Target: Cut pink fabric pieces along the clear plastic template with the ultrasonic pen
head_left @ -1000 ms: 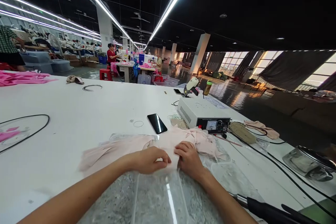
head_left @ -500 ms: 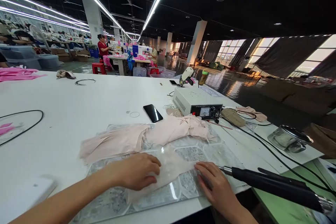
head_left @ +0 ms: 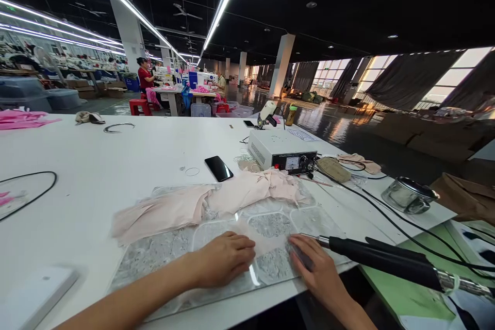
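Note:
A thin, pale, see-through fabric piece [head_left: 268, 245] lies on a clear sheet over a grey stone-patterned board [head_left: 158, 247]. My left hand [head_left: 228, 258] rests on the fabric's left part, its fingers curled and closed on it; the thumb is hidden. At the right end, my right hand [head_left: 315, 265] has its fingers closed at the fabric edge. A black corded pen-like tool [head_left: 382, 258] reaches in from the right; its metal tip meets my right fingertips, and the exact contact cannot be made out. Behind my hands lies a heap of pale pink fabric pieces [head_left: 166, 214].
A grey control box [head_left: 292, 147] with a dial stands behind the fabric heap, near a phone [head_left: 218, 168]. Black cables [head_left: 365, 198] run past a glass mug [head_left: 410, 196] on the right. A white box [head_left: 38, 291] sits at the front left. A person in red [head_left: 145, 75] works farther off.
My left hand has moved right along the fabric, closer to my right hand, and less fabric shows between them. My right hand stays by the tool tip. The view has shifted slightly.

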`<state>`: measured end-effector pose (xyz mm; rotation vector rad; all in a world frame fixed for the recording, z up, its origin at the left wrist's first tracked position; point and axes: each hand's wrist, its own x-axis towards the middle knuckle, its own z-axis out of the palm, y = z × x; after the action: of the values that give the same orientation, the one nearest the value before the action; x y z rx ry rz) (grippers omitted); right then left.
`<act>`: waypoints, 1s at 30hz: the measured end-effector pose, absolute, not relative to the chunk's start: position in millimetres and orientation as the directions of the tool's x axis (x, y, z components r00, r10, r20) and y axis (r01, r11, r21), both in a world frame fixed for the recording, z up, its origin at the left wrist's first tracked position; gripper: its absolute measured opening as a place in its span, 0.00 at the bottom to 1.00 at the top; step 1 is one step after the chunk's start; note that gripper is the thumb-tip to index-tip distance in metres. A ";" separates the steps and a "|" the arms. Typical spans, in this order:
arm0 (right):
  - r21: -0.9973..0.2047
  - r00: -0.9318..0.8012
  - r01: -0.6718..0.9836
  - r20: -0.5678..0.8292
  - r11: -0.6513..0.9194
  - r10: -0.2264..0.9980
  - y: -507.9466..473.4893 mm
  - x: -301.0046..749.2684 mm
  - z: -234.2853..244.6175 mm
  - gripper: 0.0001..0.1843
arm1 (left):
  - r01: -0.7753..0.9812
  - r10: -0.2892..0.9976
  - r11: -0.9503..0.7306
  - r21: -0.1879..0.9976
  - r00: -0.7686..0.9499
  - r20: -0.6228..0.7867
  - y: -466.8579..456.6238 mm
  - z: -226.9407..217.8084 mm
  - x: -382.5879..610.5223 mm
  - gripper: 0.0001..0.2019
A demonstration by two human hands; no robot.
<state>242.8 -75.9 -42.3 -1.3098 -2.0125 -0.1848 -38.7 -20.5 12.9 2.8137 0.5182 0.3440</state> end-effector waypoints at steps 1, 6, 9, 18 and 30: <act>-0.264 -0.228 0.840 0.621 0.474 0.750 -75.8 238.2 -40.7 0.12 | 0.312 0.378 -0.905 0.289 0.901 0.211 -17.0 12.7 -31.9 0.11; -0.302 -0.219 0.838 0.576 0.454 0.787 -66.2 213.0 -36.2 0.05 | 0.331 0.402 -0.900 0.283 0.882 0.247 -3.8 3.9 -8.9 0.11; -0.291 -0.217 0.836 0.602 0.464 0.768 -58.6 210.6 -38.6 0.07 | 0.351 0.418 -0.898 0.266 0.870 0.264 -3.8 -5.8 -11.6 0.14; -0.194 -0.204 0.850 0.736 0.491 0.645 -45.8 234.0 -55.1 0.08 | 0.369 0.408 -0.912 0.177 0.856 0.318 -10.4 -15.7 -22.0 0.12; -0.256 -0.191 0.837 0.692 0.483 0.697 -55.5 240.7 -50.5 0.15 | 0.317 0.359 -0.931 0.183 0.886 0.293 -7.7 1.0 -11.3 0.09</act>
<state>240.7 -55.5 -50.5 -1.2698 -1.9456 -0.2273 -11.3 -7.7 1.0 2.9236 0.5259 0.4913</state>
